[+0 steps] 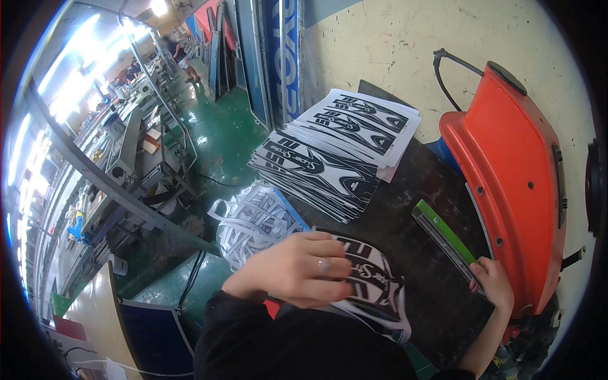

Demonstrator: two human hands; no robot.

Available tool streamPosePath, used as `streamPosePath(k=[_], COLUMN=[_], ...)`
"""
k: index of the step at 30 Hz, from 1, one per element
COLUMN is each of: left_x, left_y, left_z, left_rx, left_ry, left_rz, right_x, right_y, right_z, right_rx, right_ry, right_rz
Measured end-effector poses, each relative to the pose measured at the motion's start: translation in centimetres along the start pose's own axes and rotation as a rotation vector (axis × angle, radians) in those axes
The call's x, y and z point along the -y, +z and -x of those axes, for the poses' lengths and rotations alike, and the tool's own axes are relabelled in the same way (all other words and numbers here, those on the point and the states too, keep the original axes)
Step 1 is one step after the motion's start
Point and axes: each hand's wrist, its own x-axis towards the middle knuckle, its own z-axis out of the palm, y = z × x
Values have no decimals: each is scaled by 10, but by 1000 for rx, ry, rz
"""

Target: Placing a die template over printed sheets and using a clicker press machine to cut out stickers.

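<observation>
My left hand [304,269], with a ring on one finger, is closed in front of my body. Its fingers curl down at the left side of a black, white and grey printed piece [378,278] with a curved outline. Whether they pinch it is hidden. At the right, my right hand [494,283] is closed around the near end of a long narrow bar [443,234] with a green top and a metal-coloured side. This bar lies slantwise on the dark worktable [424,183].
Stacked printed sheets [310,168] fan out beyond my left hand, with more sheets [361,123] behind. A bag of white paper offcuts [259,218] sits left of the table. A large red-orange machine arm [519,183] stands at the right, before the wall. One person [183,60] is far off.
</observation>
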Motion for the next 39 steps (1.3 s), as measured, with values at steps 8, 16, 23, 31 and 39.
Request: streamPosePath(k=[8,16,23,31,39], left_x=[-11,-1,5,5,-20], left_y=[-21,-10,38,40,-50], left_z=[13,-13,-46,-36,47], left_rx=[-408,-212,-166,-433,401], left_ry=[-2,-62,106,60,-838], left_rz=[84,114,245,-43,287], right_x=[0,3,117,90,-12], right_y=[76,65,71,77,-67], right_z=[34,34,51,26,29], right_rx=[-262,-77,-254,-85,-345], right_ry=[-279,-205,-695,-697,-1153], right_rz=[654,711,-347,-328,-1188])
